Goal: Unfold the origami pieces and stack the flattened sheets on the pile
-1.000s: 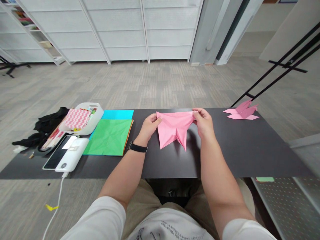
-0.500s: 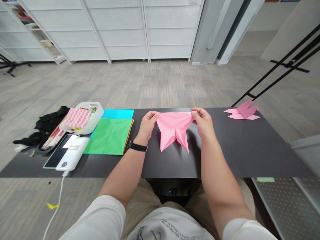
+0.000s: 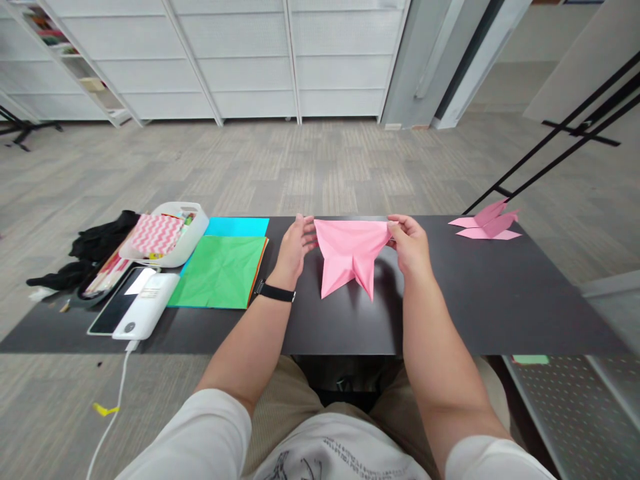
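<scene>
A folded pink paper [image 3: 350, 257] with two pointed flaps hanging toward me is held just above the black table [image 3: 500, 300]. My right hand [image 3: 411, 245] pinches its upper right corner. My left hand [image 3: 294, 248], with a black wristband, is at the upper left corner with its fingers stretched out along the paper's edge, touching it rather than gripping.
A green sheet [image 3: 220, 272] lies over cyan and orange sheets to the left. Further left are a white tray [image 3: 193, 237] with patterned paper, a phone and white power bank [image 3: 145, 307] with cable, and black cloth [image 3: 97, 243]. Another folded pink piece [image 3: 485, 223] lies at the far right.
My left hand has let go of its pinch on the paper's left corner and its fingers have straightened. The pink paper has shifted slightly; my right hand keeps its hold.
</scene>
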Demonstrator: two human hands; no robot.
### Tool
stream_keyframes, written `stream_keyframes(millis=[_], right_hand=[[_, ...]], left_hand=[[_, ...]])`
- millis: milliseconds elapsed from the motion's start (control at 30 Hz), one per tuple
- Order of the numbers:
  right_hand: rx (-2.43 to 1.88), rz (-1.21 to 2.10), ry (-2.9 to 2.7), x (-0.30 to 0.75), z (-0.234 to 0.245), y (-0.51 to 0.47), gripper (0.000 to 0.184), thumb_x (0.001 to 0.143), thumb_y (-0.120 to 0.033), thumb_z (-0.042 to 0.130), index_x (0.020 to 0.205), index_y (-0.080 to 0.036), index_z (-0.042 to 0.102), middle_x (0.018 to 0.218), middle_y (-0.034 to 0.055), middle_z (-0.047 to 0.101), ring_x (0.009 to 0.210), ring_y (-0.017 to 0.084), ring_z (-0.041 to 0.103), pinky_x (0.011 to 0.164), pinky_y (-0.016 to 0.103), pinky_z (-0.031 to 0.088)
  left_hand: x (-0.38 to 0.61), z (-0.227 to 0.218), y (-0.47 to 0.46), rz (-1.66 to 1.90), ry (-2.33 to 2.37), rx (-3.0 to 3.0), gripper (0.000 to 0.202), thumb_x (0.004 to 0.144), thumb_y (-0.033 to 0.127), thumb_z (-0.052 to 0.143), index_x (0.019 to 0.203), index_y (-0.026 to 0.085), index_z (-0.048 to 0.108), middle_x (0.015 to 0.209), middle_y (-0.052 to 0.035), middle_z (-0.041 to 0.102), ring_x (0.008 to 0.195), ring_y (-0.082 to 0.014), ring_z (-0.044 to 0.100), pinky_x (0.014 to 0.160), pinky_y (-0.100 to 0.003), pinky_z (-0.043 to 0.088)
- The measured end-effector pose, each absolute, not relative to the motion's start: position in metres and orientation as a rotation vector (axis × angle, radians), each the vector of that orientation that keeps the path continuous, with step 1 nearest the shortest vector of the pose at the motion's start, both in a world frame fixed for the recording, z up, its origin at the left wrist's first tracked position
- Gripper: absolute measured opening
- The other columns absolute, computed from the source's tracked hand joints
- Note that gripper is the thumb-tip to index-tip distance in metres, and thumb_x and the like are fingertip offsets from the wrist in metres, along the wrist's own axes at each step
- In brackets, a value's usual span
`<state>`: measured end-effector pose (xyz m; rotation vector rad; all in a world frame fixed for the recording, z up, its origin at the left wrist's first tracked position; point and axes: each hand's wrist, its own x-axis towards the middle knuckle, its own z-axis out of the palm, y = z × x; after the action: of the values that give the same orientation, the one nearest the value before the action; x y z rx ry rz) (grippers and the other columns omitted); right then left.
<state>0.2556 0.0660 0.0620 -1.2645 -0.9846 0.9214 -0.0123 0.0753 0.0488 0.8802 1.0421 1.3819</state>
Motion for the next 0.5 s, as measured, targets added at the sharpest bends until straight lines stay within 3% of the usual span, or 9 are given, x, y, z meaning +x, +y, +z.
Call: stream_keyframes(millis=[67,133,267,367,500], right_hand=[[-1.263,0.869,-0.959,0.257,0.062,0.067,0.04,0.073,-0.05,0.076,0.104,-0.027,0.069,0.074,-0.0057,0.056,0.069,0.015,0.057,0.067,0.031,0.055],[-1.255,0.808,-0.94,0.258,0.061,0.067,0.041,0.074,-0.051,0.074,0.108,-0.028,0.068,0.073,-0.0068,0.051,0.068,0.015,0.055,0.067,0.03,0.055],[-1.226,0.766,-0.935,0.26,0.062,0.067,0.04,0.076,-0.052,0.074,0.108,-0.029,0.068,0.073,-0.0068,0.047,0.068,0.015,0.054,0.069,0.031,0.055],[-1.221,0.744,-0.982,0.261,0.063,0.066,0.043,0.08,-0.057,0.072,0.112,-0.03,0.067,0.077,-0.0052,0.049,0.071,0.016,0.056,0.071,0.032,0.056],[-1.214,0.737,-1.026,0.259,0.059,0.068,0.059,0.08,-0.061,0.073,0.13,-0.032,0.061,0.093,-0.0003,0.06,0.086,0.02,0.064,0.078,0.035,0.06]], left_hand=[[-0.011,0.047,0.074,1.288,1.008,0.925,0.064,0.091,0.077,0.065,0.121,0.021,0.069,0.121,-0.0129,0.074,0.092,-0.0203,0.073,0.08,-0.033,0.057],[-0.007,0.043,0.072,1.174,1.001,1.002,0.063,0.085,0.068,0.079,0.125,0.021,0.067,0.124,-0.0138,0.074,0.099,-0.0224,0.073,0.084,-0.035,0.058],[0.001,0.031,0.07,1.115,1.091,1.231,0.051,0.075,0.046,0.093,0.112,0.018,0.072,0.115,-0.0117,0.077,0.103,-0.0234,0.072,0.093,-0.036,0.057],[0.002,0.024,0.071,1.153,1.132,1.304,0.034,0.084,0.048,0.083,0.094,0.017,0.075,0.097,-0.0076,0.078,0.091,-0.0218,0.07,0.084,-0.033,0.056],[-0.001,0.024,0.073,1.27,1.224,1.288,0.036,0.09,0.052,0.075,0.084,0.017,0.073,0.082,-0.0032,0.073,0.077,-0.0187,0.064,0.069,-0.027,0.05]])
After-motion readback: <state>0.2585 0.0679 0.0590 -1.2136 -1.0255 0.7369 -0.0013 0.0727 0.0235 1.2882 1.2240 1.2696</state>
